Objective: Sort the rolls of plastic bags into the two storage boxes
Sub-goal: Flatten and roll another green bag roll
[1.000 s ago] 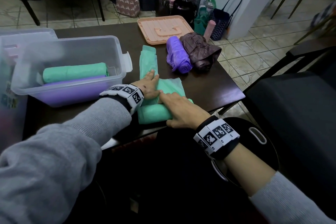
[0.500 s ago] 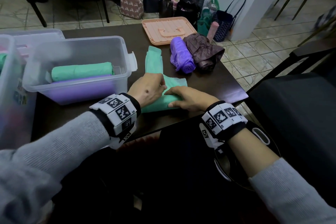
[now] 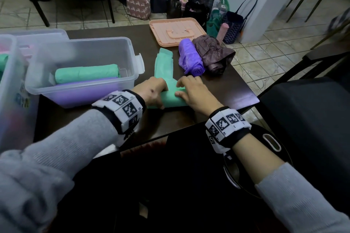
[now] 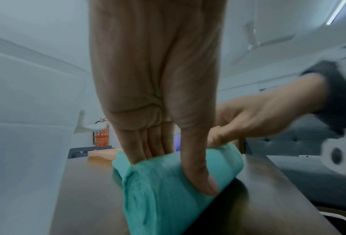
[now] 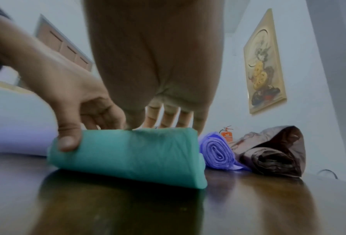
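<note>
A green roll of plastic bags (image 3: pixel 170 99) lies across the dark table (image 3: pixel 236 89) in front of me, and its loose strip (image 3: pixel 163 62) runs away from me. My left hand (image 3: pixel 151 91) grips the roll's left end, thumb on the near side (image 4: pixel 208 186) and fingers over the top. My right hand (image 3: pixel 191 90) curls over the right end (image 5: pixel 168 122). A purple roll (image 3: pixel 191 60) and a brown roll (image 3: pixel 214 55) lie just beyond. The near clear box (image 3: pixel 132 58) holds a green roll (image 3: pixel 87 73) above a purple one (image 3: pixel 85 89).
A second clear box (image 3: pixel 7 85) stands at the far left, its contents blurred. A pink lid (image 3: pixel 176 32) lies at the table's far edge. Bags (image 3: pixel 138 4) sit on the floor behind; a dark chair (image 3: pixel 303 119) stands to the right.
Both hands have rolled the green roll away from me along its strip. The flat part of the strip is shorter and the roll lies farther from the table's near edge.
</note>
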